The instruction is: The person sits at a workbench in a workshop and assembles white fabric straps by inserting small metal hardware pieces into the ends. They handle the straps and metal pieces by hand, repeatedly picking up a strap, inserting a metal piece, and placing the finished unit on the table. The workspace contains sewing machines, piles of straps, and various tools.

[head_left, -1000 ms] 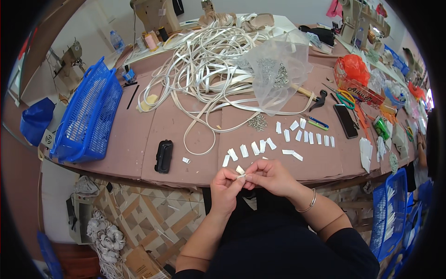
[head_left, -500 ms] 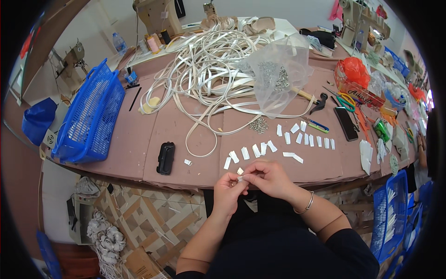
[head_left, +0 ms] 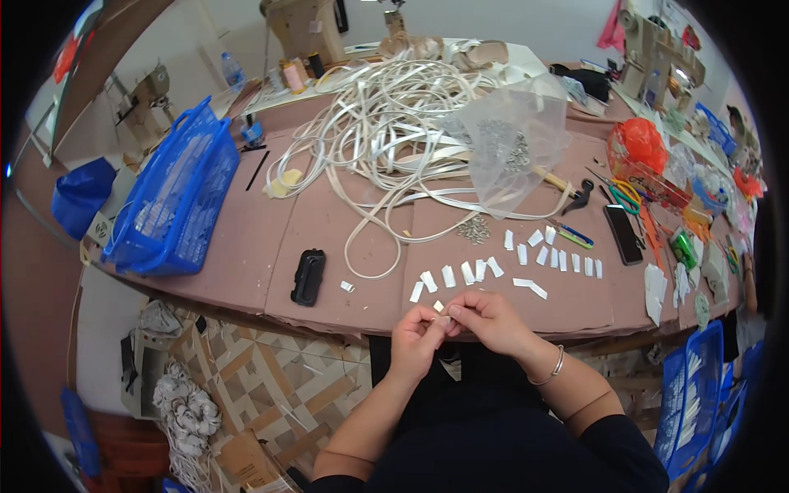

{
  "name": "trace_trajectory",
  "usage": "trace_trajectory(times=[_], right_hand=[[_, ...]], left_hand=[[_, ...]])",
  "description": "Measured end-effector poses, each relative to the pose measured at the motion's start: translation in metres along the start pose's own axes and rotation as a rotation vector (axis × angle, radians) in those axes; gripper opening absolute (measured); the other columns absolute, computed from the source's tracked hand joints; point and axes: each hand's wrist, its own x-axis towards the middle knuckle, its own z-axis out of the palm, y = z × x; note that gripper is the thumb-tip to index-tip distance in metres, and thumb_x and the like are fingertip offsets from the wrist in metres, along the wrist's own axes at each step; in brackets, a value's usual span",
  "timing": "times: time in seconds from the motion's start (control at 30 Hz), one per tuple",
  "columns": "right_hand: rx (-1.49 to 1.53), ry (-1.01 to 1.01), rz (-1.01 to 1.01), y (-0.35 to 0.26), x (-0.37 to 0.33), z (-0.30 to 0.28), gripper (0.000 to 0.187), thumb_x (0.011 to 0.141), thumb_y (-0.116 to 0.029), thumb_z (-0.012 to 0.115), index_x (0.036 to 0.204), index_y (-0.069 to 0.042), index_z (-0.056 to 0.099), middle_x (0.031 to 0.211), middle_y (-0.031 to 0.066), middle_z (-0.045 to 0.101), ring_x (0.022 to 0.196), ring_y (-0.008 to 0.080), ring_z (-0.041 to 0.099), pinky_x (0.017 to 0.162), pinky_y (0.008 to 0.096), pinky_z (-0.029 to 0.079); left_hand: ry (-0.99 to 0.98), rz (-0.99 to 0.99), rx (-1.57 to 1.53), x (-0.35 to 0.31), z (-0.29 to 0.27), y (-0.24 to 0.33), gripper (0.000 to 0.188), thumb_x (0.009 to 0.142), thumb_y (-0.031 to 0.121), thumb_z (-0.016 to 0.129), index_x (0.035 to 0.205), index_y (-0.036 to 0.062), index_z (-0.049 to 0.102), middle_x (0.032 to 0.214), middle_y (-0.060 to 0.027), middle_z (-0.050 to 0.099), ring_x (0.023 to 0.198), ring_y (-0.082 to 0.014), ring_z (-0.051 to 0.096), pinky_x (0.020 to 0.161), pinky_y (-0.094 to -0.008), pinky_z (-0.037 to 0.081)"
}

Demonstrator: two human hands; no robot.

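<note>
At the table's near edge, my left hand [head_left: 415, 343] and my right hand [head_left: 491, 323] meet with thumbs and fingertips pinched together. Between them is a small white piece [head_left: 445, 319], mostly covered by the fingers; its exact kind cannot be made out. Just beyond the fingertips lies a small cream square [head_left: 438, 306]. Short white strip pieces [head_left: 448, 276] are laid out in rows past my hands, and others [head_left: 542, 255] lie farther right. A little pile of small metal parts [head_left: 473, 230] sits behind them.
White strapping [head_left: 386, 123] lies tangled at the back, beside a clear bag [head_left: 518, 148] of metal parts. A hammer [head_left: 582, 195], phone [head_left: 622, 234] and scissors [head_left: 626, 197] are to the right. On the left stand a black case [head_left: 308, 278] and blue basket [head_left: 177, 197].
The view has shifted slightly, so the table's contents appear farther right. My fingertips remain pinched together, and less of the small white piece shows between them.
</note>
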Motion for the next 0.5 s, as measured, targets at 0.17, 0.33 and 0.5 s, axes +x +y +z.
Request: trace_trajectory(times=[0.17,0.33,0.5], right_hand=[[0.089,0.023,0.074,0.006,-0.003,0.006,0.019,0.087,-0.012,0.048,0.097,0.003,0.054,0.081,0.0063,0.060,0.073,0.0103,0.058,0.067,0.0219,0.048],[-0.032,0.068,0.065,-0.002,-0.001,-0.006,0.018,0.086,-0.011,0.050,0.095,0.004,0.055,0.081,0.0068,0.060,0.074,0.0107,0.058,0.069,0.0225,0.048],[-0.046,0.168,-0.008,-0.002,0.002,-0.040,0.016,0.084,-0.009,0.053,0.093,0.004,0.056,0.079,0.0067,0.060,0.071,0.0107,0.057,0.066,0.0224,0.048]], left_hand=[[0.114,0.185,0.340,-0.001,-0.004,-0.010,0.005,0.082,0.006,0.054,0.078,0.0033,0.052,0.068,0.0009,0.052,0.059,-0.0032,0.046,0.050,-0.0173,0.035],[0.522,0.135,0.888,0.013,-0.061,0.029,0.016,0.082,0.016,0.056,0.081,0.0001,0.059,0.062,-0.0019,0.055,0.053,-0.0072,0.051,0.049,-0.0234,0.040],[0.554,0.361,1.354,0.019,-0.119,0.052,0.009,0.075,0.011,0.060,0.077,0.0023,0.060,0.069,-0.0115,0.055,0.062,-0.0240,0.055,0.057,-0.0317,0.043]])
